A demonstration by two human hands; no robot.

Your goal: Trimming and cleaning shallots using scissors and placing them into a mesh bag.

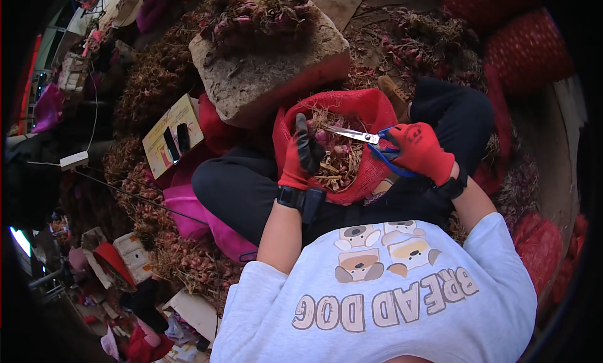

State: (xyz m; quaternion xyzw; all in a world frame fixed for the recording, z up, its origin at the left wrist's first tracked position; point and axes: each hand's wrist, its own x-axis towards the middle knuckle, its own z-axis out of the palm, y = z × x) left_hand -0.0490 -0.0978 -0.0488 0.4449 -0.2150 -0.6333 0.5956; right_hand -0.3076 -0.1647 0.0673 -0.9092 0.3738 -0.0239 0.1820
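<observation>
My right hand (419, 148), in a red glove, grips a pair of blue-handled scissors (359, 135). Their blades point left over the mouth of a red mesh bag (375, 102) in my lap. Inside the bag lie pinkish shallots (340, 149) and dry, straw-like trimmings (338, 174). At the bag's left rim is my left hand (303, 150), in a red glove with black palm and fingers. One finger stretches upward and the palm faces the scissors; I see nothing held in it. The scissor tips are close to its fingers, apart from them.
Ahead stands a rough block (270, 74) with dried shallot bunches (264, 23) on top. More bunches (169, 250) lie to my left, near a yellow board (164, 127) carrying a dark phone (183, 138). A thin cable (135, 196) crosses there. Full red mesh sacks (531, 52) stand at far right.
</observation>
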